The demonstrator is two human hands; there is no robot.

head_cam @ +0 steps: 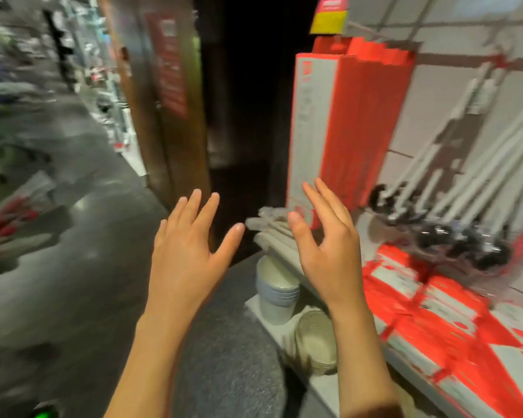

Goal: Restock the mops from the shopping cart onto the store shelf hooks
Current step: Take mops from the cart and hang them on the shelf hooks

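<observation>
Hands: two are seen, the left hand (pixel 191 251) and the right hand (pixel 326 239), both raised in front of the shelf, apart from each other.
Left hand: fingers are spread and straight, back of the hand turned to the camera; nothing is held or touched.
Right hand: fingers are held straight and close together, thumb set apart, edge-on to the camera; nothing is gripped. It is seen in front of the lower end of the boxed mops; whether they are touched cannot be told.
Boxed mops (pixel 344 122): a row of tall red and white cartons is hung upright from a wall rail; several are packed together, the exact count lost to blur.
White mop poles (pixel 477 176): about six or more are hung slanted on the tiled wall at the right, with dark fittings at their lower ends; blur prevents a firm count.
Flat red packs (pixel 435 306): many are laid in rows on the white shelf (pixel 323 384) below the poles.
White buckets (pixel 277 289): one nested stack is stood at the shelf's near end.
Woven basket (pixel 316 345): one is leaned just beside the buckets.
Price sign (pixel 329 16): one, red over yellow, is fixed above the cartons.
</observation>
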